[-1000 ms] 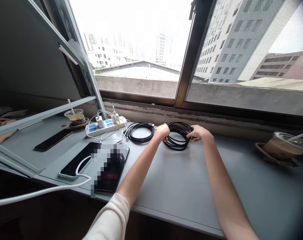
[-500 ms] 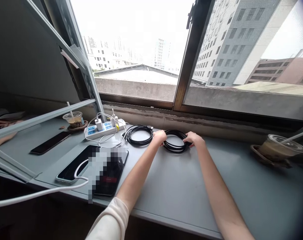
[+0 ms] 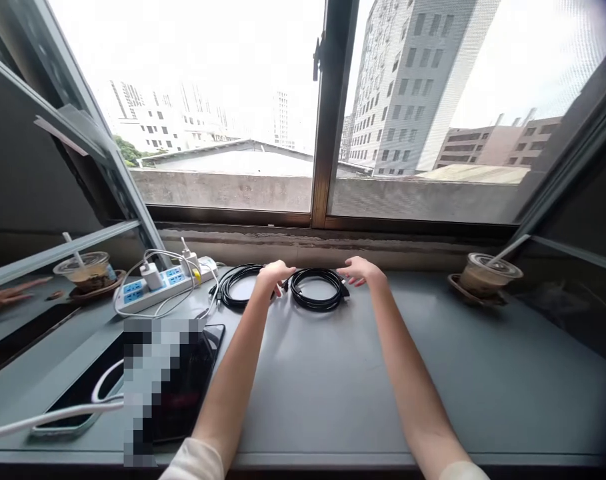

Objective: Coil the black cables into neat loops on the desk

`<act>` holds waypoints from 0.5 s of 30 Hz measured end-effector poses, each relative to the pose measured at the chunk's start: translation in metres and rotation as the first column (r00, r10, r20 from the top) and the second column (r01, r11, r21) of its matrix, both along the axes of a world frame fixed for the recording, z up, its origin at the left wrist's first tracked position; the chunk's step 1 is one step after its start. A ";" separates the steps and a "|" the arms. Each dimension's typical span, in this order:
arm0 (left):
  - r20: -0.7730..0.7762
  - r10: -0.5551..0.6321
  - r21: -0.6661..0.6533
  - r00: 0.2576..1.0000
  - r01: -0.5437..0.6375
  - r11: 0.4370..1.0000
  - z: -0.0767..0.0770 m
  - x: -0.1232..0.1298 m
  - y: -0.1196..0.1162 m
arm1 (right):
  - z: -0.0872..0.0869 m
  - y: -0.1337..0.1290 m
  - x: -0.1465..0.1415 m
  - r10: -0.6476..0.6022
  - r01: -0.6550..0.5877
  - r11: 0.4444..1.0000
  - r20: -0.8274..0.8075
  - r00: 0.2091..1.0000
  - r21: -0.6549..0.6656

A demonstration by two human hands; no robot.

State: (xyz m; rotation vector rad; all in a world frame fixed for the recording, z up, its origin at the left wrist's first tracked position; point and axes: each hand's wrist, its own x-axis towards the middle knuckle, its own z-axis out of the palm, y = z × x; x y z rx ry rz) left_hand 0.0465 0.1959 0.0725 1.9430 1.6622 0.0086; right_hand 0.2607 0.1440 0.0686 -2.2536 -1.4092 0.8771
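Note:
Two coiled black cables lie side by side on the grey desk, below the window. Between them is my left hand (image 3: 276, 274), its fingers apart and holding nothing. It covers the right edge of the left coil (image 3: 225, 293). My right hand (image 3: 361, 271) hovers just off the right side of the other coil (image 3: 317, 307), fingers spread with nothing in them. A dark connector end shows at that coil's right side, near my right fingers.
A white power strip (image 3: 157, 291) with plugs stands at the left. Nearer are a tablet (image 3: 183, 393) and a phone (image 3: 73, 393) with a white cable. Iced drinks (image 3: 483, 277) stand on coasters at both sides. Another person's hand (image 3: 7, 299) is at the far left.
Both my hands have let go of the right-hand coil and drawn away from its sides. It now rests by itself on the desk. The whole view has swung to the right.

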 end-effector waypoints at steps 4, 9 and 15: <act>0.053 0.079 0.113 0.995 -0.084 0.990 0.011 -0.009 -0.001 | 0.023 -0.016 -0.002 -0.006 0.005 0.996 0.004 1.000 0.092; 0.118 0.162 0.207 0.980 -0.184 0.961 0.026 -0.033 -0.002 | 0.063 -0.053 -0.005 -0.010 -0.005 0.939 0.043 0.999 0.343; -0.076 0.239 0.162 0.968 -0.224 0.961 0.002 -0.022 0.007 | 0.095 -0.102 -0.010 0.043 0.014 0.641 -0.053 0.998 0.767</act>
